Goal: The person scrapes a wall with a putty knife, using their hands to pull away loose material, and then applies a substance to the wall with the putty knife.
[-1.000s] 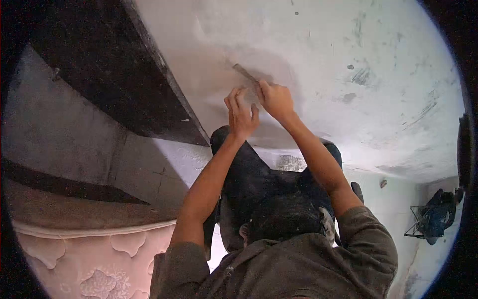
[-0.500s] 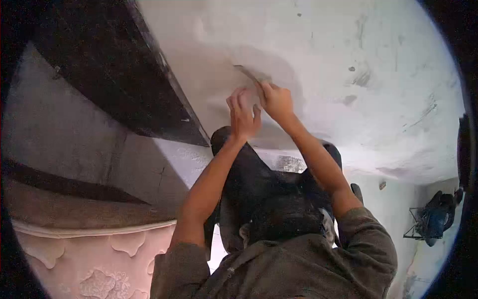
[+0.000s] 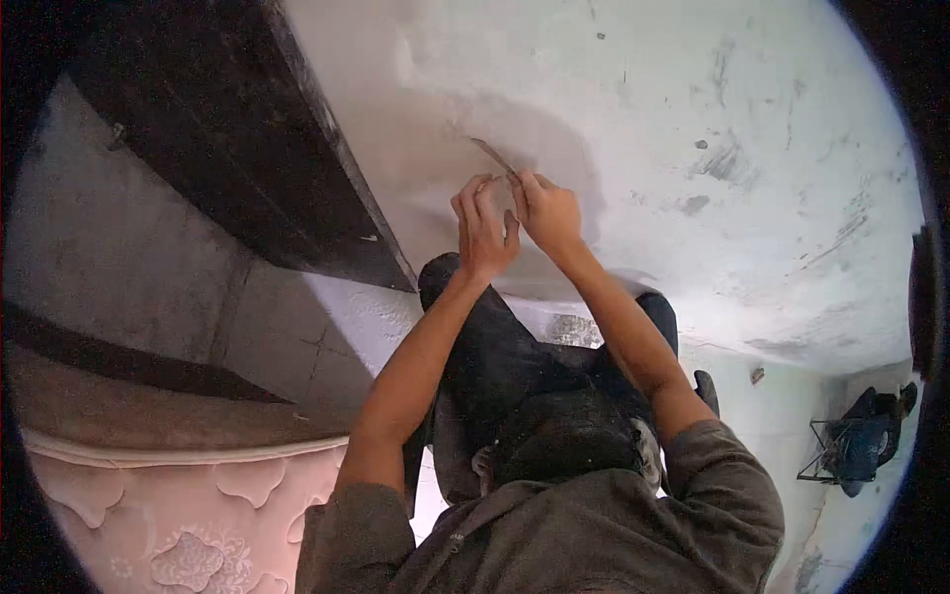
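Both my arms reach up to a white plastered wall (image 3: 693, 119) with a wet grey patch. My right hand (image 3: 549, 213) grips a narrow putty knife (image 3: 492, 154), whose blade lies flat on the patch and points up and to the left. My left hand (image 3: 482, 230) is right beside it, fingers curled, fingertips meeting the tool at its base next to my right thumb. My dark trousers (image 3: 515, 366) and grey-green sleeves show below.
A dark slanted panel (image 3: 228, 139) runs along the wall's left edge, above a grey concrete surface (image 3: 129, 257). A pink quilted mattress (image 3: 188, 525) lies at the lower left. A metal stand with a dark object (image 3: 851, 445) sits at the lower right.
Both hands and the putty knife have slid slightly down and to the right along the grey patch. The grip looks the same.
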Demonstrator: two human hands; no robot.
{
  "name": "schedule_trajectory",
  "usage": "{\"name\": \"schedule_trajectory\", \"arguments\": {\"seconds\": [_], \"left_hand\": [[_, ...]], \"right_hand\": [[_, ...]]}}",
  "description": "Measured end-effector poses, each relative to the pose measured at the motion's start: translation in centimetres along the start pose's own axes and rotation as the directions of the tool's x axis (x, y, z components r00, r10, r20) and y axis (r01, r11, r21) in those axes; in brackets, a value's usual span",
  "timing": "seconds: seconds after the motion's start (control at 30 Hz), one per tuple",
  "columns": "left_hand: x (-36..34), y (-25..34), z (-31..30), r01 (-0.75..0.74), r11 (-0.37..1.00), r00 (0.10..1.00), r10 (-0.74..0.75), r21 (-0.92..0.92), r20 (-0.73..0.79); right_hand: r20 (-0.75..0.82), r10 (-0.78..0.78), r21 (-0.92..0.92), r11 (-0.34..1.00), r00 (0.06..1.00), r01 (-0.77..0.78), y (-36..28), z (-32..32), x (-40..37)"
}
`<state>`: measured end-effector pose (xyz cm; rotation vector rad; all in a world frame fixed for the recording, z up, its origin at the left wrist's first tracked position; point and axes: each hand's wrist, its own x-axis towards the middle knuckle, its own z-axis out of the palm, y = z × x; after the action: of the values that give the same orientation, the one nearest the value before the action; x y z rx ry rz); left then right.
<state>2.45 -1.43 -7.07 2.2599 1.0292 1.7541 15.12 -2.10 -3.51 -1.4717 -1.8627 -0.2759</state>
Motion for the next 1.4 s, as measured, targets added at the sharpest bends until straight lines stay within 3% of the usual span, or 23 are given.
{"name": "schedule_trajectory", "arguments": {"seconds": [0.03,0.1,0.13,0.2,0.33,0.43,0.5,0.53,0.6,0.7,0.83,0.93,1.0,1.03,1.1,1.13,1.2,1.3,1.33,1.4], "left_hand": [[-0.1,0.0,0.0,0.003,1.0,1.0,-0.003,0.018,0.014],[-0.4,0.2,-0.1,-0.003,0.999,0.999,0.001,0.035,0.042],[-0.3,0.3,-0.1,-0.003,1.0,0.999,0.001,0.026,0.044],[0.1,0.1,-0.3,-0.008,1.0,0.999,0.008,0.019,0.04],[-0.4,0.2,-0.4,0.005,1.0,1.0,-0.005,0.025,0.001],[-0.1,-0.1,-0.2,-0.001,1.0,1.0,0.001,0.021,0.005],[-0.4,0.0,0.0,0.016,1.0,1.0,-0.016,0.021,-0.003],[-0.4,0.1,-0.1,0.021,0.999,1.0,-0.021,0.033,0.002],[-0.4,0.3,-0.1,0.012,0.999,1.0,-0.013,0.042,0.015],[0.2,0.2,-0.4,-0.066,0.997,0.998,0.067,0.047,-0.011],[-0.2,0.5,-0.7,-0.007,0.999,1.0,0.007,0.036,-0.012],[0.1,0.2,-0.5,0.011,0.999,1.0,-0.01,0.038,-0.003],[-0.2,0.2,-0.2,0.019,0.999,1.0,-0.018,0.037,-0.008],[-0.4,0.3,-0.1,0.026,0.999,1.0,-0.026,0.046,-0.005],[-0.2,0.3,-0.1,0.014,0.998,1.0,-0.014,0.056,-0.001],[-0.2,0.4,-0.2,-0.006,0.999,1.0,0.006,0.051,-0.002],[0.2,0.3,-0.3,-0.018,0.999,1.0,0.019,0.05,-0.016],[-0.4,0.3,-0.6,0.03,0.998,1.0,-0.031,0.05,0.002],[-0.4,0.2,-0.6,0.036,0.998,0.999,-0.036,0.05,0.005],[-0.1,-0.2,-0.5,0.03,0.998,1.0,-0.03,0.049,0.006]], "right_hand": [[0.012,-0.001,0.0,1.0,1.0,0.001,0.0,0.0,0.0],[0.294,0.098,-0.181,0.982,0.951,-0.045,0.2,0.2,0.6],[0.287,0.102,-0.18,0.982,0.952,-0.051,0.2,0.2,0.4],[0.083,0.003,-0.043,0.999,0.997,0.0,-0.1,0.4,0.2],[0.078,0.047,-0.074,0.996,0.996,-0.041,0.2,0.4,0.0],[0.201,0.031,-0.139,0.99,0.979,-0.003,0.3,-0.2,0.5],[-0.032,-0.021,0.036,0.999,0.999,0.022,-0.2,-0.8,0.2],[-0.027,-0.019,0.035,0.999,0.999,0.02,0.0,-0.5,0.1],[0.288,0.116,-0.154,0.985,0.95,-0.074,0.4,0.2,0.8],[0.124,0.023,-0.066,0.998,0.992,-0.015,-0.8,-0.3,0.1],[0.132,0.084,-0.114,0.991,0.988,-0.069,-0.2,0.1,0.0],[0.173,0.044,-0.108,0.994,0.984,-0.026,-0.3,-0.9,0.5],[-0.013,-0.036,-0.049,0.998,0.999,0.036,-0.3,-1.1,0.5],[-0.008,-0.029,-0.05,0.998,1.0,0.029,0.2,-0.8,0.2],[0.367,0.064,-0.208,0.978,0.928,0.015,0.8,0.0,0.9],[0.356,0.064,-0.206,0.978,0.932,0.011,0.4,-0.1,0.7],[0.148,0.038,-0.067,0.997,0.988,-0.028,-0.5,-0.4,-0.2],[0.091,0.077,-0.121,0.991,0.993,-0.065,-0.2,0.1,-0.4],[0.088,0.085,-0.118,0.99,0.992,-0.074,-0.1,0.1,-0.5],[0.302,0.112,-0.144,0.987,0.947,-0.07,0.3,-0.4,-0.1]]}}
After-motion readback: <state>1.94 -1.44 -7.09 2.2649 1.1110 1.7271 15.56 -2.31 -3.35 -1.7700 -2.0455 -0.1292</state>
